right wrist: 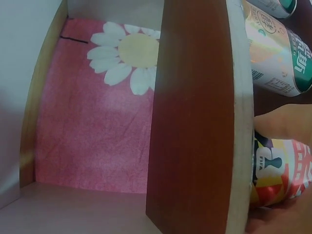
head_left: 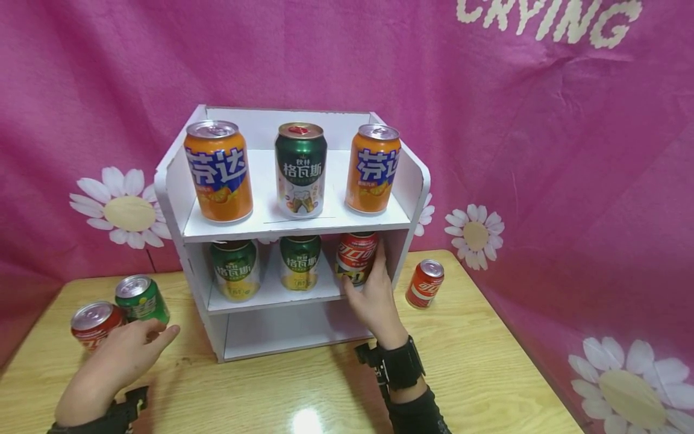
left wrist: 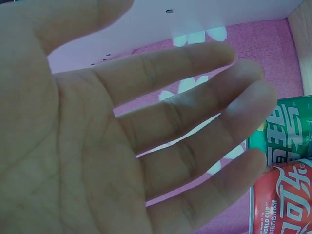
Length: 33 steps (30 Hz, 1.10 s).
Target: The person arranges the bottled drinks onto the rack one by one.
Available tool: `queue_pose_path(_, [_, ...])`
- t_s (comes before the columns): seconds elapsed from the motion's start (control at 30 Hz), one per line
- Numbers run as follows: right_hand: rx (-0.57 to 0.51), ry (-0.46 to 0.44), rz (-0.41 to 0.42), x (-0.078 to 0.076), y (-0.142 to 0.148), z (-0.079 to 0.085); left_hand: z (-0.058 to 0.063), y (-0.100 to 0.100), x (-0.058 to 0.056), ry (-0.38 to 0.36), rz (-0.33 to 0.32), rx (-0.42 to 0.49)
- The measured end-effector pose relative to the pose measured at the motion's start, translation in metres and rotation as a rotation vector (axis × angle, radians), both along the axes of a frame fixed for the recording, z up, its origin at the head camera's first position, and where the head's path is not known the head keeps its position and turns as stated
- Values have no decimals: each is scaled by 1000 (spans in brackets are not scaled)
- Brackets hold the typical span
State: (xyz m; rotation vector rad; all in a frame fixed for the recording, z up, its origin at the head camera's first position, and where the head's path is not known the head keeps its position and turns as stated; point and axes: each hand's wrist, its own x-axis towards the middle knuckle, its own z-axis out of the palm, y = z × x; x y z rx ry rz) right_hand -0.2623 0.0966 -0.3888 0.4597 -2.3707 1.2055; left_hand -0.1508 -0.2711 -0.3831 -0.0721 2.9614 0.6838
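Note:
In the head view my right hand (head_left: pixel 378 304) grips a red cola can (head_left: pixel 355 252) at the right end of the middle shelf, thumb on the near side. The right wrist view shows this can's lower part (right wrist: pixel 274 168) between thumb and fingers, at the shelf board's edge. Two green-and-yellow kvass cans (head_left: pixel 236 271) stand on the same shelf to its left. My left hand (head_left: pixel 116 361) hovers over the table at the left with its fingers apart. Near it are a red cola can (head_left: pixel 93 320) and a green can (head_left: pixel 145 303); its palm appears bare in the left wrist view.
A white three-level shelf (head_left: pixel 303 226) stands on the wooden table (head_left: pixel 238 398). Its top level bears two orange soda cans (head_left: pixel 222 181) with a green-and-white kvass can (head_left: pixel 301 175) between them. Another red cola can (head_left: pixel 425 284) stands right of the shelf. Pink cloth (head_left: pixel 515 150) hangs behind.

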Motion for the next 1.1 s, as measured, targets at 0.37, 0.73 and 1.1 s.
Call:
queue_pose_path(0.37, [10,20,-15,1,0,1,1,0,-2,-9,-6,2])
queue_pose_path(0.73, [186,52,-20,30,7,3,0,3,-3,-25,-12,15])
queue_pose_path(1.1, [160,357,-49,37,59,7,-3,-1,-4,-47,-13,26])
